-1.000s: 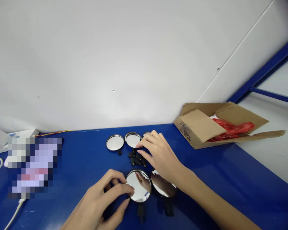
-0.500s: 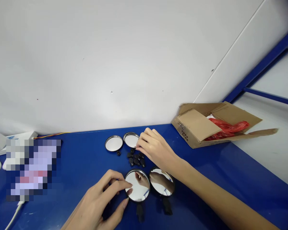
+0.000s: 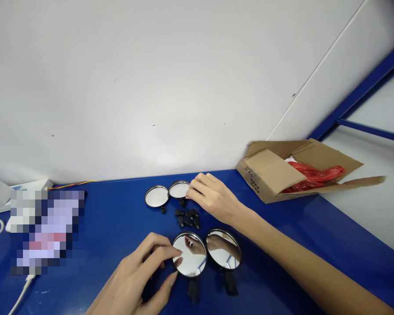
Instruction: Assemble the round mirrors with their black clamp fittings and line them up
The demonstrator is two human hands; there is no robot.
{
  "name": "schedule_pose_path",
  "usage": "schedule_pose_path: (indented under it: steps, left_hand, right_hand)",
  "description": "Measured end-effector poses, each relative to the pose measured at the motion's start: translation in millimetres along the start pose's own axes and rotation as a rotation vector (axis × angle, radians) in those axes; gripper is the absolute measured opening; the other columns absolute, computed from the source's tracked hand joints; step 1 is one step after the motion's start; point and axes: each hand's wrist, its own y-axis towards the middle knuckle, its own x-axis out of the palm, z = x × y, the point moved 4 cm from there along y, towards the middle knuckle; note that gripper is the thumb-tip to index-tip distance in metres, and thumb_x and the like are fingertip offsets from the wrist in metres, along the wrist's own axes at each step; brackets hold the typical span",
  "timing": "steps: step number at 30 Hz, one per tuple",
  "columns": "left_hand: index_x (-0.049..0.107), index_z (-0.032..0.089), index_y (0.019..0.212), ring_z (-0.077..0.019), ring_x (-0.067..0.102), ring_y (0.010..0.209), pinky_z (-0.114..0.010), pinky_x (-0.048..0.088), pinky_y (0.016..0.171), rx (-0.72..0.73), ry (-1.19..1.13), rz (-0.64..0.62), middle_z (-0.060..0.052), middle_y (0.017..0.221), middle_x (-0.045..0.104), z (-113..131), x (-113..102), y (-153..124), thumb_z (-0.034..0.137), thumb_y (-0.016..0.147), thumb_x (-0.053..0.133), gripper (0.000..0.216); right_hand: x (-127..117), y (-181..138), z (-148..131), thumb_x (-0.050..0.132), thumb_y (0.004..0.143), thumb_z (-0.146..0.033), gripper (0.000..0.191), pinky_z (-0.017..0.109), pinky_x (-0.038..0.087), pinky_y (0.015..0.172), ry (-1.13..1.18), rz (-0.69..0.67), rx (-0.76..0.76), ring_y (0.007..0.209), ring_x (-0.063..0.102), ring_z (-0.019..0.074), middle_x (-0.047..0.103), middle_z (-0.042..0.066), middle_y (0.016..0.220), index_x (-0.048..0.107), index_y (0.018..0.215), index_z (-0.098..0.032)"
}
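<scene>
Several round mirrors with black rims lie face up on the blue table. Curled around the left edge of the front left mirror [image 3: 190, 258] is my left hand [image 3: 144, 271], its index fingertip over the glass and its thumb at the lower rim. The front right mirror [image 3: 225, 251] lies beside it; both front mirrors have a black stem at the bottom. My right hand [image 3: 213, 197] has its fingers closed on the right edge of the back right mirror [image 3: 179, 190], hiding that side. Touching it is the back left mirror [image 3: 156, 196]. Between the rows sit several small black mounts [image 3: 188, 219].
An opened cardboard box [image 3: 272, 170] holding a red plastic bag [image 3: 315, 175] stands at the back right. On the left lie a blurred phone [image 3: 51, 229] with a white cable [image 3: 21, 291] and a white power strip [image 3: 36, 188]. The wall [image 3: 184, 87] rises behind the table.
My right hand has shifted slightly with the back right mirror, which sits a little higher. My left hand keeps its place at the front left mirror. The view has shifted slightly.
</scene>
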Motion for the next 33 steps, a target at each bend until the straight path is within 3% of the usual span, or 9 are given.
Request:
schedule_pose_path:
  steps: [7,13,18,21,26,29,33]
  left_hand:
    - [0.061,0.034,0.137,-0.0122,0.075,0.087,-0.021,0.061,0.078,0.015,0.043,-0.014,-0.003,0.125,0.068,2.1,-1.2,1.1,0.014,0.108,0.06,0.036]
    - [0.06,0.035,0.14,-0.012,0.075,0.091,-0.02,0.061,0.081,-0.012,0.035,-0.029,-0.002,0.126,0.067,0.3,-0.6,0.5,0.015,0.109,0.059,0.037]
    - [0.059,0.037,0.146,-0.0138,0.076,0.097,-0.023,0.062,0.086,-0.027,0.017,-0.037,-0.002,0.126,0.067,-1.0,-0.4,1.0,0.016,0.111,0.056,0.041]
    - [0.06,0.037,0.145,-0.0134,0.076,0.096,-0.022,0.062,0.085,-0.039,0.026,-0.062,-0.001,0.126,0.068,-1.5,-0.1,2.2,0.017,0.112,0.056,0.038]
    - [0.062,0.036,0.142,-0.0131,0.076,0.093,-0.021,0.062,0.083,-0.019,0.033,-0.014,-0.002,0.126,0.068,-2.1,-0.3,3.0,0.021,0.113,0.057,0.032]
    - [0.062,0.036,0.138,-0.0124,0.074,0.088,-0.022,0.061,0.08,-0.057,0.043,-0.013,-0.001,0.125,0.068,-4.0,0.8,1.9,0.022,0.114,0.057,0.028]
    - [0.06,0.034,0.133,-0.0127,0.076,0.086,-0.021,0.063,0.077,-0.068,0.079,-0.014,0.001,0.12,0.07,-6.2,-0.9,0.0,0.027,0.115,0.057,0.019]
  right_hand:
    - [2.8,-3.2,1.1,0.054,0.112,0.0,0.033,0.038,0.039,0.078,0.02,0.02,0.019,0.09,0.052,0.0239,0.07,0.007,0.091,0.075,0.091,-0.016]
    - [-16.4,-9.3,-2.5,0.061,0.113,-0.008,0.02,0.039,0.04,0.079,0.117,0.027,0.132,0.094,0.056,0.0247,0.072,0.008,0.094,0.077,0.104,-0.015]
    - [-35.2,-14.6,-22.5,0.066,0.115,-0.02,0.017,0.04,0.044,0.085,0.526,0.053,0.264,0.092,0.057,0.0218,0.073,0.003,0.091,0.076,0.102,-0.017]
    - [-41.9,-18.4,-37.6,0.077,0.109,-0.032,0.013,0.04,0.047,0.09,0.775,-0.014,0.322,0.093,0.057,0.0215,0.072,0.002,0.095,0.077,0.109,-0.02]
    - [-48.1,-21.8,-53.5,0.099,0.081,-0.063,0.074,0.048,0.048,0.107,0.907,-0.254,0.3,0.115,0.058,0.0284,0.068,0.009,0.13,0.072,0.136,-0.021]
    - [-45.5,-23.6,-54.7,0.098,0.081,-0.065,0.085,0.052,0.044,0.114,0.924,-0.362,0.286,0.121,0.056,0.0307,0.068,0.01,0.134,0.067,0.146,-0.021]
    - [-41.7,-27.3,-55.4,0.1,0.074,-0.068,0.096,0.054,0.04,0.119,0.965,-0.376,0.254,0.121,0.056,0.031,0.067,0.009,0.133,0.064,0.15,-0.022]
